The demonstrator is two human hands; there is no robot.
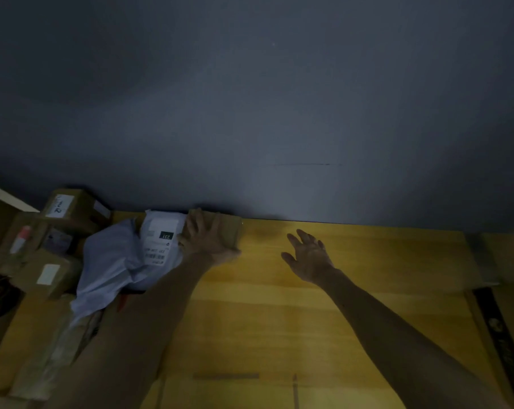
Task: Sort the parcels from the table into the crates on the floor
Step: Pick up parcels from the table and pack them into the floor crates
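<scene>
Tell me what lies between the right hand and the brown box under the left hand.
Only bare tabletop, in the head view; the right hand is clear of the brown box the left hand rests on.

Both arms reach forward, left hand (209,241) palm-down with fingers spread, right hand (308,256) raised, fingers splayed.

A small cardboard box (229,231) sat at the far edge of the table (368,278), a poly mailer (122,261) just left of it, cartons (43,246) stacked at the far-left corner.
</scene>
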